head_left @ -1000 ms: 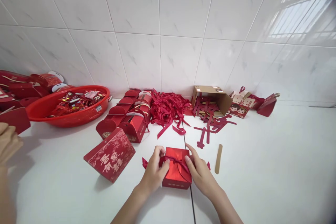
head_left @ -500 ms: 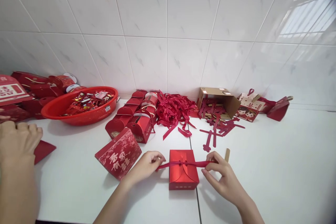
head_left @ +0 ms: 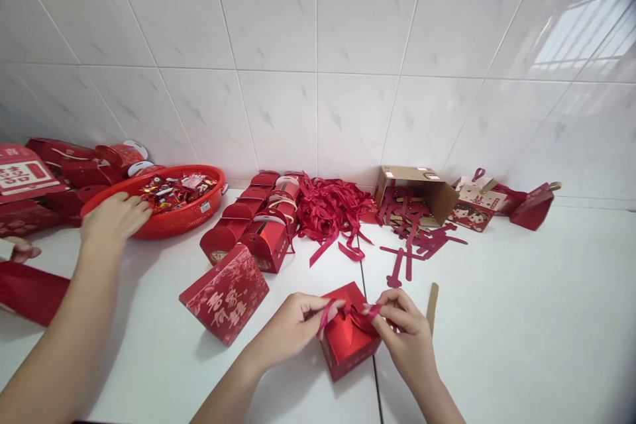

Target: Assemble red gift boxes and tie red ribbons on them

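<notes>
A shiny red box (head_left: 348, 344) stands on the white table at the front centre, turned at a slant. Dark red ribbon (head_left: 350, 313) runs through the holes in its top. Fingers of my left hand (head_left: 301, 321) pinch a loop of the ribbon over the box's left side. On the right side, my right hand (head_left: 400, 321) grips the other part of the ribbon between thumb and fingers, close to the box. To the left of my left hand, a red box with white characters (head_left: 228, 295) rests tilted on the table.
Another person's hand (head_left: 116, 215) reaches over a red basket (head_left: 199, 215) of wrapped sweets; their other hand is by a red box (head_left: 34, 291). Behind are red boxes (head_left: 265, 242), a ribbon pile (head_left: 328, 205) and an open carton (head_left: 440, 199). A tan strip (head_left: 432, 308) lies right.
My hands have come closer together over the box, bending the once straight ribbon into loops. The box has turned. The other person's hand has moved from the left edge to the basket.
</notes>
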The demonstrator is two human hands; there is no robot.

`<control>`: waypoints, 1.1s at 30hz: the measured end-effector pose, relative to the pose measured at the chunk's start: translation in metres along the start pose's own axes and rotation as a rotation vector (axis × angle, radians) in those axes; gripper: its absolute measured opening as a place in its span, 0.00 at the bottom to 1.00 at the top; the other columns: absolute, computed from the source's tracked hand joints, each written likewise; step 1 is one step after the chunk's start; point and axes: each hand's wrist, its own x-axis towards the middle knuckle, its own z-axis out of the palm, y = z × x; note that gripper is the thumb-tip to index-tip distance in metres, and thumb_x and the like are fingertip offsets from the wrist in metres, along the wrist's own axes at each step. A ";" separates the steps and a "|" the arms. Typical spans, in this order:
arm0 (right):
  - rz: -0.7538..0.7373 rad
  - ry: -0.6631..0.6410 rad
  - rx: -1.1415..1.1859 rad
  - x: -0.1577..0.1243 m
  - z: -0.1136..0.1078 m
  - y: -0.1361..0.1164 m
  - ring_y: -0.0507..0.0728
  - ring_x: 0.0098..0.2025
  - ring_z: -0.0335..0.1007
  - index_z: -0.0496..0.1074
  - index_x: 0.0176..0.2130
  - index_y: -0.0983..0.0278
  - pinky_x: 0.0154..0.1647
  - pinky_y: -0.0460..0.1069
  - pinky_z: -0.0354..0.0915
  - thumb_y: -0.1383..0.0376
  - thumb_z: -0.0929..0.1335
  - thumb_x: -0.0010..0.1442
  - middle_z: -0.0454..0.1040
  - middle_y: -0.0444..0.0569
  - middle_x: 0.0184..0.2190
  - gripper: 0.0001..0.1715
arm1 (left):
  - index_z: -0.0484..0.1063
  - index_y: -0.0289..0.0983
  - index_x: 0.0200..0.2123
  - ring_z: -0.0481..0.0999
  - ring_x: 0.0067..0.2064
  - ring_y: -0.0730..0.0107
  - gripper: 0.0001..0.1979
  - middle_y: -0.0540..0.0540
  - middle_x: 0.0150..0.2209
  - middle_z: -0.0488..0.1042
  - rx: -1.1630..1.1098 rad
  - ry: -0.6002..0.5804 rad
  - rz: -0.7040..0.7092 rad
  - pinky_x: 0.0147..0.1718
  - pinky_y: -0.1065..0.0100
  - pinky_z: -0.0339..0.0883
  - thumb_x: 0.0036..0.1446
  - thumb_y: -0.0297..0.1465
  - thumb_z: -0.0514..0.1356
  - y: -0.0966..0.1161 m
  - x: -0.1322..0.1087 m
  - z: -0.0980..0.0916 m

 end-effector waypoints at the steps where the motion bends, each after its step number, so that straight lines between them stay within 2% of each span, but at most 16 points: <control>1: 0.007 -0.027 0.021 0.000 0.000 -0.003 0.52 0.25 0.63 0.79 0.28 0.59 0.22 0.46 0.63 0.65 0.68 0.58 0.67 0.48 0.29 0.11 | 0.74 0.35 0.24 0.68 0.30 0.70 0.20 0.52 0.21 0.65 0.042 0.044 0.020 0.37 0.70 0.63 0.61 0.41 0.54 -0.001 0.000 0.003; 4: 0.018 -0.103 0.048 0.002 0.001 -0.008 0.52 0.26 0.63 0.79 0.25 0.60 0.24 0.46 0.63 0.65 0.68 0.57 0.66 0.48 0.28 0.11 | 0.77 0.37 0.32 0.68 0.32 0.70 0.15 0.49 0.29 0.67 0.206 0.167 0.083 0.34 0.72 0.63 0.62 0.36 0.52 -0.006 0.003 0.011; 10: 0.185 -0.269 0.092 0.009 0.010 -0.015 0.52 0.28 0.64 0.78 0.25 0.60 0.25 0.46 0.63 0.66 0.68 0.56 0.67 0.47 0.29 0.10 | 0.76 0.37 0.38 0.70 0.32 0.72 0.15 0.46 0.34 0.66 0.487 0.313 0.267 0.32 0.71 0.65 0.60 0.26 0.49 -0.018 0.009 0.029; 15: 0.279 -0.226 0.074 0.012 0.016 -0.020 0.53 0.28 0.64 0.77 0.25 0.62 0.28 0.47 0.63 0.67 0.69 0.54 0.67 0.47 0.30 0.08 | 0.74 0.38 0.42 0.69 0.28 0.73 0.18 0.46 0.36 0.67 0.714 0.381 0.359 0.26 0.72 0.63 0.55 0.20 0.49 -0.024 0.009 0.037; 19: 0.308 -0.206 0.038 0.013 0.014 -0.023 0.52 0.27 0.62 0.77 0.25 0.63 0.28 0.48 0.62 0.68 0.70 0.52 0.67 0.47 0.29 0.06 | 0.74 0.38 0.41 0.69 0.27 0.74 0.17 0.47 0.36 0.68 0.755 0.411 0.379 0.25 0.72 0.64 0.55 0.20 0.49 -0.025 0.008 0.039; 26: 0.258 -0.268 0.082 0.016 0.012 -0.027 0.52 0.28 0.62 0.76 0.25 0.64 0.27 0.47 0.60 0.70 0.67 0.52 0.68 0.48 0.31 0.08 | 0.74 0.38 0.42 0.71 0.26 0.75 0.14 0.46 0.37 0.68 0.769 0.499 0.425 0.23 0.72 0.65 0.59 0.22 0.50 -0.026 0.007 0.044; 30: 0.277 -0.271 0.101 0.016 0.010 -0.026 0.50 0.25 0.60 0.73 0.21 0.64 0.26 0.47 0.58 0.73 0.66 0.48 0.67 0.46 0.28 0.08 | 0.73 0.39 0.42 0.72 0.28 0.74 0.15 0.45 0.37 0.69 0.771 0.528 0.544 0.23 0.73 0.66 0.60 0.22 0.49 -0.032 0.005 0.044; 33: 0.328 -0.320 0.116 0.019 0.004 -0.026 0.49 0.24 0.57 0.73 0.22 0.65 0.25 0.46 0.56 0.74 0.66 0.45 0.68 0.45 0.29 0.08 | 0.72 0.38 0.43 0.74 0.30 0.74 0.14 0.44 0.40 0.70 0.755 0.477 0.632 0.25 0.74 0.67 0.61 0.21 0.49 -0.037 0.005 0.042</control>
